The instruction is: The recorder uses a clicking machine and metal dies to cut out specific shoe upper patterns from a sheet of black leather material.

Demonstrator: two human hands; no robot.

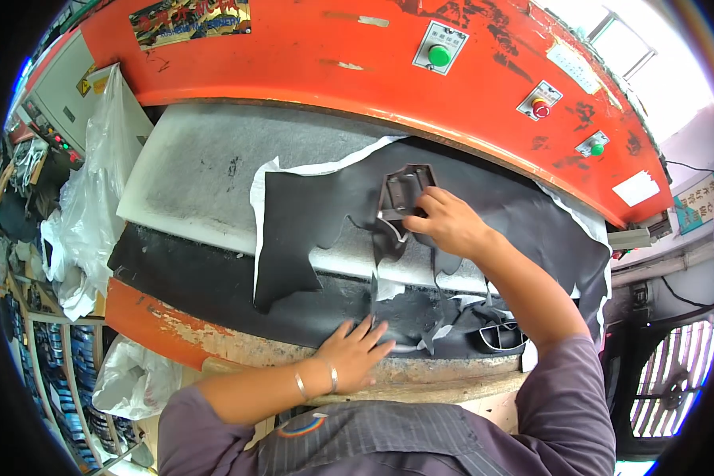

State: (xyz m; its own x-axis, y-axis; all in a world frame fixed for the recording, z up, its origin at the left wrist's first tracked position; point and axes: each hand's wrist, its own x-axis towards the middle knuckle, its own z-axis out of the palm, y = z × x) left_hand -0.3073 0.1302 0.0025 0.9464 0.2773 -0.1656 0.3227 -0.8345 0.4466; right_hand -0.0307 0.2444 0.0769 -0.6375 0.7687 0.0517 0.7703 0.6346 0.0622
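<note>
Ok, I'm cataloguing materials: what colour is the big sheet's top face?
Very dark grey, nearly black; the sheet shows best in the head view.

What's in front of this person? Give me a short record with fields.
Right hand: gripping a dark frame-like tool
Left hand: fingers spread, near the front edge of the bench
Material: black sheet with pale edges, ragged in front
Underneath: pale grey board
Machine: orange-red beam, two green buttons, one red button

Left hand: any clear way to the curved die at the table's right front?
Likely yes. The left hand looks empty, and the curved die lies to its right along the front. Dark scraps lie between but look low; the right forearm passes on the die's far side.
</note>
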